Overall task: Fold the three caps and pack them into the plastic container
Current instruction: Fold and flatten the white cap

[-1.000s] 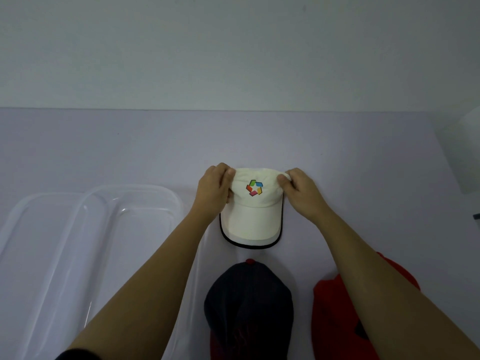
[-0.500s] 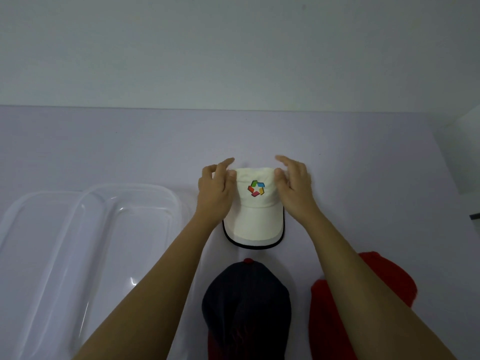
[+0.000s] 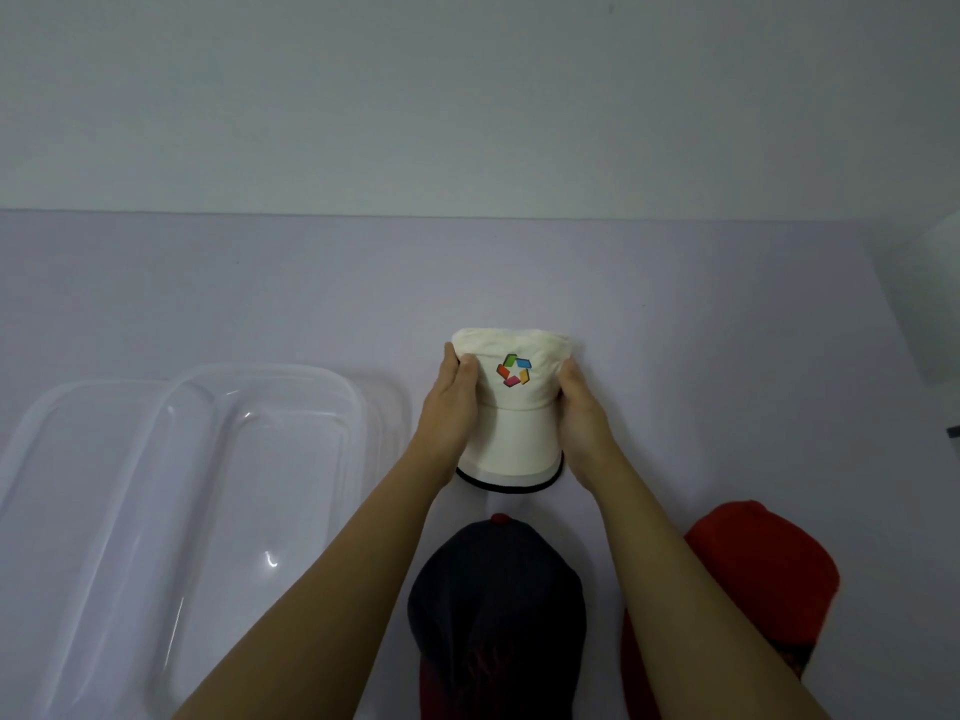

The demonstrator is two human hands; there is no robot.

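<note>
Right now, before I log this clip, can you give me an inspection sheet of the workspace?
Surface: pale lilac table.
Job's things: white cap with a coloured logo, held at both sides; dark cap and red cap lie nearer the person, untouched; clear plastic container on the left, no cap in it.
Clutter: a second clear piece overlaps the container's left side; lid or tray, cannot tell.
Grippers: left hand and right hand grip the white cap, fingers curled round its sides.
Cables: nothing seen.
Surroundings: plain wall; pale blurred object at the right edge.
</note>
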